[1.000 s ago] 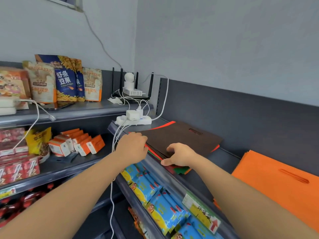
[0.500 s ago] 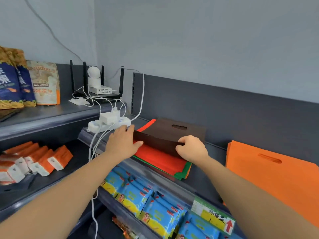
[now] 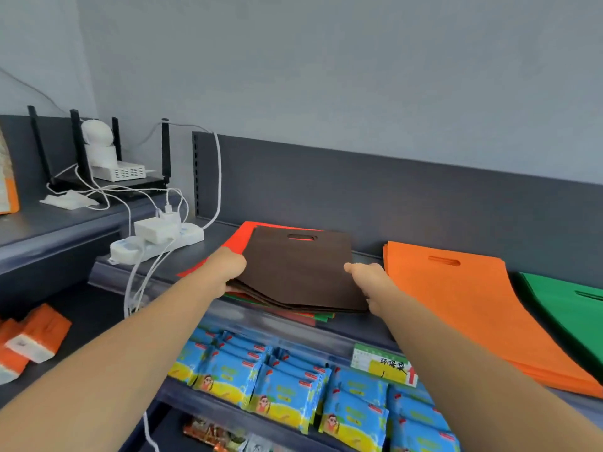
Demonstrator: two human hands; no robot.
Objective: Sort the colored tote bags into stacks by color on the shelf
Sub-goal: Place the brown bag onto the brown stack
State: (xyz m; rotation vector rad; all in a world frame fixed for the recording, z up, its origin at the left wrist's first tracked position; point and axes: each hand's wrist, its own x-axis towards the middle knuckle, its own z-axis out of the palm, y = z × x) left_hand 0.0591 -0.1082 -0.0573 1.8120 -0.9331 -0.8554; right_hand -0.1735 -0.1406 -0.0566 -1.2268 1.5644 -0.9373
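Two hands on one bundle: your left hand [image 3: 228, 270] curls round the left edge of the brown tote bags [image 3: 300, 269], and your right hand [image 3: 370, 283] grips the right edge. Several brown bags are held together, with the near edges sagging a little.

The bundle lies straight ahead, between your hands. Its handle slot is at the far end, so its long axis runs away from you toward the back panel [image 3: 359, 190]. Neither hand is clearly nearer.

Under the bundle sits the mixed pile [image 3: 243, 234]. Red shows at the far left and green and red edges at the near right, all on the top shelf [image 3: 267, 321]. The bundle looks partly raised off the pile, but I cannot tell if it is fully clear.

Sorted stacks lie to your right. The orange stack [image 3: 456, 308] is just beside your right hand, and the green stack [image 3: 567, 305] is beyond it, well apart. No brown stack is visible, so the coming move likely turns on finding a spot for one. Your right hand would lead any move that way.

To the left are a power strip [image 3: 156, 243] with white cables and a router [image 3: 124, 172] behind it. The lower shelf holds rows of blue snack packets [image 3: 287, 383].
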